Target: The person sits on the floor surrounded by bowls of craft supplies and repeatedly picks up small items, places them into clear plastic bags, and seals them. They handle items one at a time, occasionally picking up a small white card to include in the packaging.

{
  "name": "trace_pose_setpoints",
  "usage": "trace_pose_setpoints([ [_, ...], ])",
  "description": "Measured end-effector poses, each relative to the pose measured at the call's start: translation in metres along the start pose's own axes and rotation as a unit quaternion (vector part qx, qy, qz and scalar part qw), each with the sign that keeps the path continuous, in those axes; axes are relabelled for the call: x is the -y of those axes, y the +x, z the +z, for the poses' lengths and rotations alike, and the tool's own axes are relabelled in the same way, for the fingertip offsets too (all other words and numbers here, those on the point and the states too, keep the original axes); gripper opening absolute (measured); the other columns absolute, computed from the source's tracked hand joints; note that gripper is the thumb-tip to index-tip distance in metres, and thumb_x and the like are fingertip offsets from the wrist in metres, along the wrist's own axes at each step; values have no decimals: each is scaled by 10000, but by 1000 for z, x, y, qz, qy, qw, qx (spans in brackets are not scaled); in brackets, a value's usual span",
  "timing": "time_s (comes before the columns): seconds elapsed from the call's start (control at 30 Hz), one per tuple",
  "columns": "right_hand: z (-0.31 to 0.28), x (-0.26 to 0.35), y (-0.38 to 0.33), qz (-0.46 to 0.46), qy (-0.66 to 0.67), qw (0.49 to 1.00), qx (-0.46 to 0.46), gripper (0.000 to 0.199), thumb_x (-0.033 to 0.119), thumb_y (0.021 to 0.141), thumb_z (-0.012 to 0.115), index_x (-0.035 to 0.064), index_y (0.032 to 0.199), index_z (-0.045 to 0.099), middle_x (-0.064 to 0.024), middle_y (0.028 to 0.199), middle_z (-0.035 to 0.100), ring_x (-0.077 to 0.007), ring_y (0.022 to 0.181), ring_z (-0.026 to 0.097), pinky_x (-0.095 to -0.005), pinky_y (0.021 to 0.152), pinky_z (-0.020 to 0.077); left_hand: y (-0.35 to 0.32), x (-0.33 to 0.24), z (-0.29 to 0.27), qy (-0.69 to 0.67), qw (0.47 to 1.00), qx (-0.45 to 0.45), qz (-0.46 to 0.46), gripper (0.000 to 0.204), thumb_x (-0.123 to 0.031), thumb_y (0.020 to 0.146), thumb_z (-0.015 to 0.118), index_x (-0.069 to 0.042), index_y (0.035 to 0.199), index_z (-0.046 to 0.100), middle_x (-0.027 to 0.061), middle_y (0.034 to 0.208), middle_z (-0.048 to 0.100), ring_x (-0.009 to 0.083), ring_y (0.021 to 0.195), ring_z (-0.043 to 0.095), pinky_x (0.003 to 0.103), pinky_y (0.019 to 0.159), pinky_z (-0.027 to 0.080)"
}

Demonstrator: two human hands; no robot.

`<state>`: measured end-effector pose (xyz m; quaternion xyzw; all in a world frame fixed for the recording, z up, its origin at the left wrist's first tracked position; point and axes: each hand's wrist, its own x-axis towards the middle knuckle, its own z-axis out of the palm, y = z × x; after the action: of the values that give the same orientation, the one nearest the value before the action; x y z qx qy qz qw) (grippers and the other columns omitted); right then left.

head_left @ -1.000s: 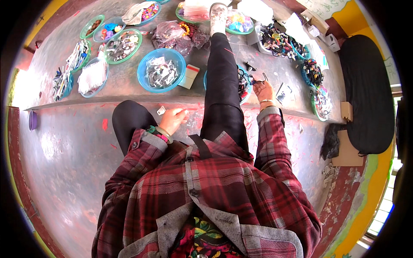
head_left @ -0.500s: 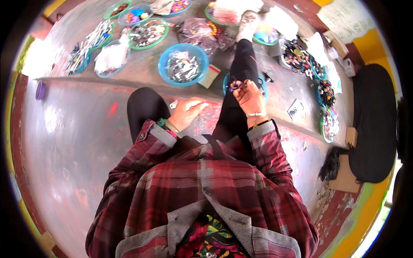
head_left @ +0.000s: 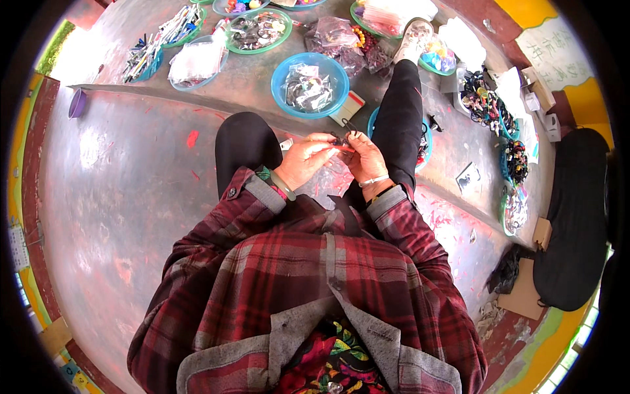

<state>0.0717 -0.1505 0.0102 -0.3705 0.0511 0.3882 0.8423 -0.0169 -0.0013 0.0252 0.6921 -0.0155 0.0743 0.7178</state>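
Note:
Both hands meet between my knees around a small dark item [head_left: 340, 142] with a thin black loop standing up from it. A narrow orange-red strip shows between the fingertips. My left hand [head_left: 300, 163] pinches the item from the left, fingers together. My right hand [head_left: 367, 159] grips it from the right, thumb and fingers closed near the loop. The item's exact kind is too small to make out, and fingers cover part of it. Just beyond the hands stands a blue basin [head_left: 278, 98] of small clear-wrapped pieces. Another blue basin [head_left: 427, 157] with dark pieces is partly hidden by my right leg.
Several basins and trays line the raised ledge, including a green tray [head_left: 289, 33] of small parts and a tray with clear bags [head_left: 197, 62]. Dark cords [head_left: 479, 98] lie at right. My right leg [head_left: 397, 98] stretches onto the ledge. A purple bowl [head_left: 77, 104] sits far left.
My left hand has moved right and closed on the small dark item beside the right hand. My right hand has come lower and nearer. The whole view has shifted.

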Motion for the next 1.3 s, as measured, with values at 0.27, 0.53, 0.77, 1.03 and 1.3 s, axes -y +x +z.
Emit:
trace_pose_setpoints([
  [0.27,-7,6,-4,2,-121,993,9,139,95,815,568,72,942,516,-11,918,570,-131,857,546,-297,771,434,0,4,-3,60,997,50,29,154,-18,834,526,62,949,589,113,1082,506,147,793,576,252,682,504],
  [0.53,7,15,-11,-82,-266,943,185,401,200,834,567,38,1180,446,-50,1097,513,-144,1050,446,-277,906,333,-3,-3,-1,209,964,157,48,154,-141,797,564,-25,879,625,110,933,573,244,849,562,316,747,447],
  [0.77,-3,9,-13,87,-354,908,206,448,374,847,532,5,1102,535,-5,825,553,-73,718,487,-204,624,385,-5,-10,-5,180,970,159,33,151,-145,813,552,-25,865,628,82,843,575,218,812,556,304,727,438],
  [1.03,-14,13,-11,165,-302,926,153,266,216,799,627,32,989,600,28,669,522,-39,547,414,-175,481,310,-7,-10,-11,225,963,138,47,150,-154,804,564,-27,845,633,79,840,576,225,782,551,301,696,431],
  [1.3,-11,12,-11,166,-269,948,47,143,132,772,647,25,863,620,22,625,534,-35,466,366,-181,419,254,-8,3,-14,223,969,108,7,173,-144,824,547,10,865,614,74,845,588,179,687,579,275,668,448],
])
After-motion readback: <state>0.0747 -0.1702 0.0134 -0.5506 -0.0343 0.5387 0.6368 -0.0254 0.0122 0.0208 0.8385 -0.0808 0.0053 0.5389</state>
